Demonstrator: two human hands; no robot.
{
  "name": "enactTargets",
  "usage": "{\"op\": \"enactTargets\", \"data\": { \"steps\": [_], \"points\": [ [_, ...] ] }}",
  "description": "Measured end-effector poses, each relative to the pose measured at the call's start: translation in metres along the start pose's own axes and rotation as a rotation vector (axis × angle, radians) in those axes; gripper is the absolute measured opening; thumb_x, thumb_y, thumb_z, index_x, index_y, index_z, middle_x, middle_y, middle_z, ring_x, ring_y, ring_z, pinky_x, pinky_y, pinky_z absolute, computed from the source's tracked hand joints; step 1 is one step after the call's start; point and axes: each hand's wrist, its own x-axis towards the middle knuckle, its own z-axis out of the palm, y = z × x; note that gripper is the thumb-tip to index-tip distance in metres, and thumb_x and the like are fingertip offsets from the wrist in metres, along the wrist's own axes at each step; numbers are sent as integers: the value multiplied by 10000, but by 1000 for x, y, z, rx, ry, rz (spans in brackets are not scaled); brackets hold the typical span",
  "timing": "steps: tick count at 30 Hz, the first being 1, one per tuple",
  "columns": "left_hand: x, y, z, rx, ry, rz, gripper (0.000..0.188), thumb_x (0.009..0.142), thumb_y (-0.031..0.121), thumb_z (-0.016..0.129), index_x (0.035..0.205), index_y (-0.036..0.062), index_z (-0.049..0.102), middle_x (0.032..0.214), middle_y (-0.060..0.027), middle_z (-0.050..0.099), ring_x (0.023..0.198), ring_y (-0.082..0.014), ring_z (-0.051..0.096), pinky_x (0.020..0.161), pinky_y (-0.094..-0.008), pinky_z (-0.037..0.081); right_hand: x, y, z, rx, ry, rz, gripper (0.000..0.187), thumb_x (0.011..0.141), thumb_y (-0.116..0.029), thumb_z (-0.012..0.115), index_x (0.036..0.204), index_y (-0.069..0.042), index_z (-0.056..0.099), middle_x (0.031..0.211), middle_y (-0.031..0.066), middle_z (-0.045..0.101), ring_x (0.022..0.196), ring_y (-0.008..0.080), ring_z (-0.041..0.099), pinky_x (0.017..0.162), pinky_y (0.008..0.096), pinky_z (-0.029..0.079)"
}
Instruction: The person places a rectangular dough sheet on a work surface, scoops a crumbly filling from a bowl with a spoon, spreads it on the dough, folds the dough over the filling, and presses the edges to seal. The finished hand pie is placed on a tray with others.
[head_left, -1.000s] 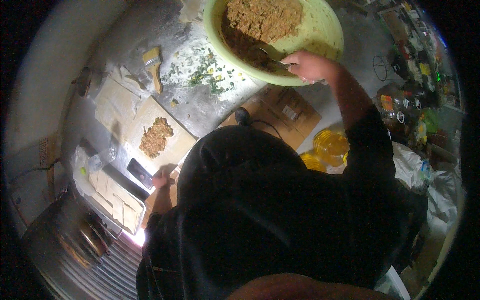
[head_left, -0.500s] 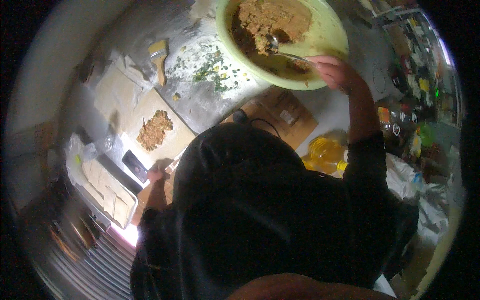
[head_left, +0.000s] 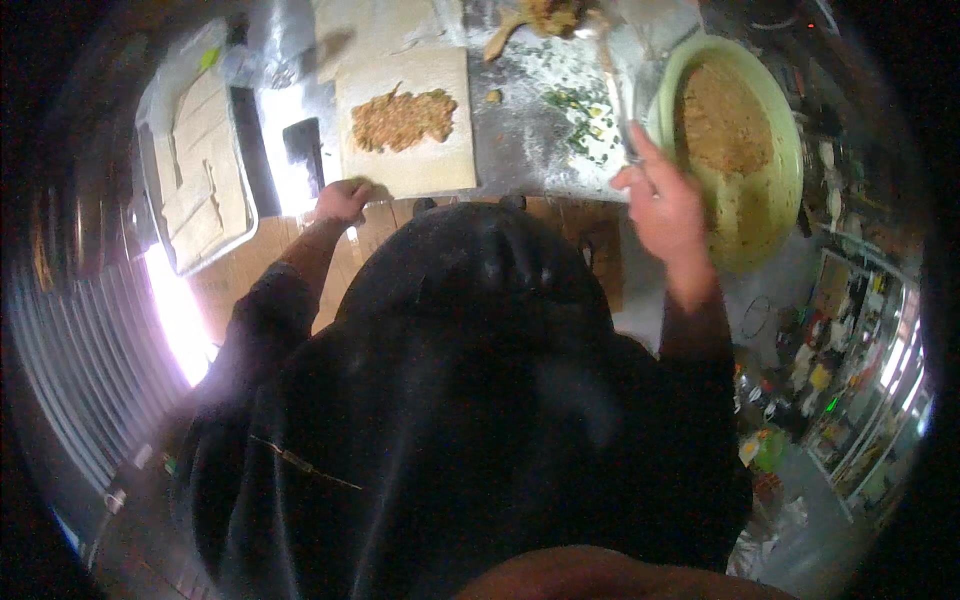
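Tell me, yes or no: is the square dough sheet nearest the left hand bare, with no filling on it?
No: the pale square dough sheet by the left hand carries a brown crumbly mound of filling at its middle.

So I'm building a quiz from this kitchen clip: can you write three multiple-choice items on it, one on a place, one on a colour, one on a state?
1. Where does the heap of minced filling lie?
A. on the square dough sheet
B. on the tray
C. on the floor

2. What colour is the big bowl?
A. red
B. light green
C. black

3. What is the right hand doing?
A. resting flat and empty on the table
B. holding a spoon lifted over the table
C. gripping the bowl's rim

Answers: 1 A, the filling sits in the middle of the pale dough sheet near the left hand. 2 B, its rim and inner wall are light green. 3 B, the spoon runs up from the fingers, its head raised beside the bowl, with filling seemingly on it.
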Motion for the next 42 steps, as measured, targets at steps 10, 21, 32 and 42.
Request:
{"op": "enactTargets", "data": {
  "steps": [10, 21, 32, 42],
  "points": [
    [-20, 22, -20, -214, -87, -137, 405, 993, 405, 562, 1115, 56, 727, 766, -97, 722, 588, -160, 685, 627, -323, 559, 16, 25, 186, -208, -198, -156, 513, 922, -173, 656, 1416, -290, 583, 847, 184, 679, 719, 338, 668, 668, 407, 543],
    [-16, 1, -24, 11, -45, 162, 398, 952, 477, 528, 1071, 156, 731, 965, -169, 725, 924, -347, 694, 831, -428, 537, 25, -17, 194, 476, -391, 712, 408, 1013, -165, 555, 1418, -112, 571, 664, -6, 539, 518, 88, 465, 475, 257, 399],
    [-21, 0, -33, 2, -100, 174, 373, 932, 462, 568, 1051, 143, 719, 1007, -173, 721, 983, -371, 677, 868, -452, 523, 30, -33, 213, -94, -338, 409, 398, 1001, -218, 578, 1383, -108, 607, 721, 20, 612, 562, 120, 548, 554, 298, 478],
    [-17, 0, -32, 57, -115, 163, 394, 945, 466, 540, 1049, 130, 716, 1004, -194, 713, 998, -393, 668, 870, -482, 519, 77, -59, 253, -311, -366, 31, 364, 1004, -234, 560, 1300, -42, 650, 861, 69, 702, 734, 159, 634, 710, 326, 533]
  ]
}}
